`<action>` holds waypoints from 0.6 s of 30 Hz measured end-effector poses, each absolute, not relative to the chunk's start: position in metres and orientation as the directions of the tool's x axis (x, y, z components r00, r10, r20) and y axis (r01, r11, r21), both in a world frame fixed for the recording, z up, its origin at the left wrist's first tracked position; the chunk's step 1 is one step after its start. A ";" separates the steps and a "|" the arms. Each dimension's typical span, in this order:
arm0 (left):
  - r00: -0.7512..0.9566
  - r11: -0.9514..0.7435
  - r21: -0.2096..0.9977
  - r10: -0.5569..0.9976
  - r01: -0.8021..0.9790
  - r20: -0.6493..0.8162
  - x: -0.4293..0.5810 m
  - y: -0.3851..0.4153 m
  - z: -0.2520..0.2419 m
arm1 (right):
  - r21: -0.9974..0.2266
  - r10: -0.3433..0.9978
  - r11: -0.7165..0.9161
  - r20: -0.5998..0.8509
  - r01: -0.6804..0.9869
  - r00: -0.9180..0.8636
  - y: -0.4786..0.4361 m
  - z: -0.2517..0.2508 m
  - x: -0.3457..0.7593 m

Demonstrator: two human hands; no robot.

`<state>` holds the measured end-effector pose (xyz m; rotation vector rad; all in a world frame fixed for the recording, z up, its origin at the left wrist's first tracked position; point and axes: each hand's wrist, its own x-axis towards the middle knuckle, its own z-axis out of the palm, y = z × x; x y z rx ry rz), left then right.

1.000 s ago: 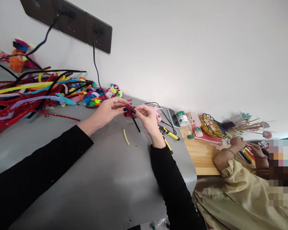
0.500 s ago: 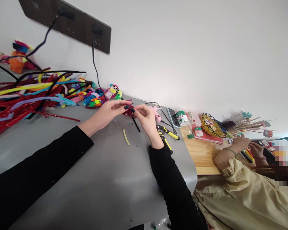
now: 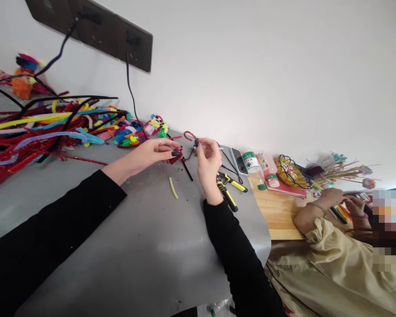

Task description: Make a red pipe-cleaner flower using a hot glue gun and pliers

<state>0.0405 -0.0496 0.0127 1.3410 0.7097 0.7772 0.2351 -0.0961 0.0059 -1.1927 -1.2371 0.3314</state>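
Note:
My left hand (image 3: 152,153) is closed on a small coiled piece of red tinsel pipe cleaner (image 3: 177,156), mostly hidden behind its fingers. To the right of it, my right hand (image 3: 207,160) pinches with thumb and finger. A curved red tinsel strand (image 3: 189,134) rises by its fingertips and seems to be held there. Below the hands, a short yellow pipe cleaner (image 3: 173,188) and a black one (image 3: 187,171) lie on the grey table cover (image 3: 145,246). Yellow-and-black pliers (image 3: 227,196) rest beside my right wrist.
A heap of colourful pipe cleaners (image 3: 36,127) lies left, near small pipe-cleaner figures (image 3: 156,124). A phone (image 3: 239,161), bottles (image 3: 251,163) and a yellow basket (image 3: 288,171) stand right. Another person's arm (image 3: 312,215) is beyond. Cables hang from wall sockets (image 3: 132,44).
My right hand has moved right and slightly up, away from my left hand. A curved red strand now shows above its fingertips. My left hand stays nearly in place.

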 end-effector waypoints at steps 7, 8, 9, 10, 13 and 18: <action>0.476 0.206 0.824 0.876 -0.527 0.085 0.040 -0.044 0.011 | -0.700 0.852 0.445 0.523 0.559 -0.024 -0.093 -0.007 0.231; 0.455 0.217 0.812 0.888 -0.542 0.067 0.040 -0.043 0.011 | -0.678 0.840 0.466 0.540 0.568 -0.044 -0.093 -0.008 0.230; 0.441 0.228 0.802 0.896 -0.552 0.048 0.040 -0.042 0.010 | -0.667 0.830 0.478 0.556 0.572 -0.045 -0.094 -0.008 0.229; 0.434 0.237 0.796 0.900 -0.556 0.035 0.040 -0.041 0.009 | -0.664 0.822 0.482 0.568 0.572 -0.035 -0.094 -0.008 0.228; 0.446 0.250 0.793 0.894 -0.555 0.030 0.041 -0.041 0.009 | -0.681 0.809 0.474 0.587 0.557 0.029 -0.097 -0.003 0.227; 0.444 0.268 0.802 0.896 -0.534 -0.004 0.042 -0.045 0.010 | -0.727 0.819 0.472 0.571 0.498 0.057 -0.104 0.008 0.223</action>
